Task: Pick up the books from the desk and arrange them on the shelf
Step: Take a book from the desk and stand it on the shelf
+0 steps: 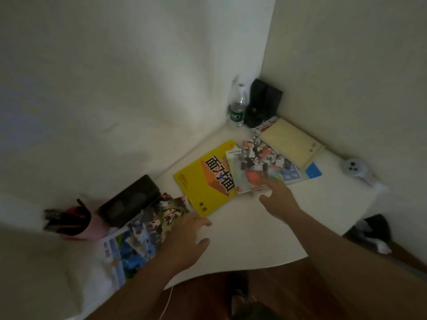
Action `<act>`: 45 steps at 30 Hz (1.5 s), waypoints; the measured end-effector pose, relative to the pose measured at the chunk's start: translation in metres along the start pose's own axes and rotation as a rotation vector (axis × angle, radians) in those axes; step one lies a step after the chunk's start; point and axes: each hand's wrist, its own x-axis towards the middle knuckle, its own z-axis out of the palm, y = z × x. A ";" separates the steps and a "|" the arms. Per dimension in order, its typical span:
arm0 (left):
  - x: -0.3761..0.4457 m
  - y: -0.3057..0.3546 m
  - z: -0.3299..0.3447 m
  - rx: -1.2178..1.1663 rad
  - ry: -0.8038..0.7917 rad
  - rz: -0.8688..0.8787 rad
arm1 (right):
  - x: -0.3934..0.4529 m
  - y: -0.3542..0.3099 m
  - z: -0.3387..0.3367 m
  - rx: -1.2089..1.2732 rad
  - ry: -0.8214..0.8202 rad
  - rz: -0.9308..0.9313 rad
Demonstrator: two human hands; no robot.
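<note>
Several books lie scattered on the white desk (pixel 242 227). A yellow book (pixel 203 181) sits in the middle, partly under a colourful picture book (pixel 251 174). A pale cream book (pixel 291 146) lies at the back right. Two overlapping illustrated books (pixel 147 229) lie at the left. My left hand (pixel 184 239) rests with spread fingers on the edge of the illustrated books. My right hand (pixel 277 199) reaches out, fingertips touching the near edge of the colourful picture book, thumb apart below it. No shelf is in view.
A water bottle (pixel 238 107) and a black case (pixel 263 105) stand in the back corner against the walls. A pink pen cup (pixel 76 222) and a dark box (pixel 129 202) sit at the left. A small grey controller (pixel 353 172) lies far right.
</note>
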 end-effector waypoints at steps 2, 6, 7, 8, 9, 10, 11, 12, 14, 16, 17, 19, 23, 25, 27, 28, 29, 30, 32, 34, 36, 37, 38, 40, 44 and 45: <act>0.046 0.028 0.003 0.037 -0.026 0.038 | 0.037 0.023 -0.022 -0.045 0.035 0.013; 0.137 0.075 0.017 0.127 -0.064 0.086 | 0.115 0.078 -0.054 -0.294 0.095 0.009; 0.158 0.086 0.023 0.162 -0.084 0.103 | 0.133 0.091 -0.058 -0.320 0.122 0.030; 0.179 0.097 0.029 0.206 -0.099 0.128 | 0.148 0.100 -0.062 -0.330 0.140 0.030; 0.200 0.107 0.034 0.242 -0.111 0.158 | 0.160 0.105 -0.067 -0.340 0.141 0.037; 0.218 0.118 0.038 0.268 -0.124 0.175 | 0.171 0.109 -0.070 -0.362 0.119 0.056; 0.235 0.127 0.042 0.288 -0.133 0.180 | 0.182 0.113 -0.072 -0.417 0.101 0.069; 0.250 0.134 0.047 0.316 -0.147 0.174 | 0.192 0.116 -0.075 -0.457 0.058 0.091; 0.275 0.143 0.055 0.395 -0.202 0.147 | 0.214 0.127 -0.079 -0.428 -0.055 0.125; 0.291 0.147 0.062 0.485 -0.280 0.110 | 0.231 0.137 -0.079 -0.407 -0.109 0.093; 0.297 0.148 0.064 0.530 -0.319 0.095 | 0.236 0.141 -0.076 -0.424 -0.120 0.075; 0.304 0.153 0.064 0.577 -0.370 0.073 | 0.239 0.142 -0.074 -0.468 -0.141 0.069; 0.312 0.167 0.041 0.491 -0.408 0.054 | 0.227 0.126 -0.089 -0.579 -0.170 0.023; 0.314 0.168 0.023 0.294 -0.404 0.014 | 0.221 0.110 -0.112 -0.581 -0.175 -0.050; 0.313 0.163 0.008 -0.042 -0.376 -0.060 | 0.211 0.093 -0.136 -0.489 -0.179 -0.052; 0.310 0.161 0.002 -0.250 -0.339 -0.119 | 0.204 0.086 -0.146 -0.350 -0.180 -0.026; 0.307 0.160 -0.004 -0.458 -0.290 -0.192 | 0.195 0.080 -0.153 -0.128 -0.184 0.013; 0.304 0.159 -0.008 -0.639 -0.239 -0.266 | 0.183 0.074 -0.159 0.170 -0.193 0.055; 0.294 0.158 -0.014 -0.920 -0.207 -0.340 | 0.160 0.065 -0.161 0.809 -0.278 0.134; 0.280 0.158 -0.017 -1.157 -0.263 -0.337 | 0.144 0.067 -0.145 1.168 -0.433 0.203; 0.270 0.153 -0.011 -1.285 -0.227 -0.396 | 0.135 0.067 -0.120 1.205 -0.512 0.250; 0.266 0.148 -0.006 -1.276 -0.190 -0.430 | 0.132 0.066 -0.105 1.182 -0.508 0.272; 0.262 0.143 -0.002 -1.249 -0.156 -0.445 | 0.129 0.064 -0.091 1.163 -0.489 0.287; 0.253 0.130 0.004 -1.235 -0.122 -0.442 | 0.124 0.058 -0.069 1.145 -0.465 0.298; 0.237 0.104 0.001 -1.241 -0.090 -0.408 | 0.120 0.047 -0.046 1.124 -0.498 0.240; 0.234 0.099 -0.001 -1.240 -0.088 -0.400 | 0.119 0.045 -0.043 1.115 -0.493 0.235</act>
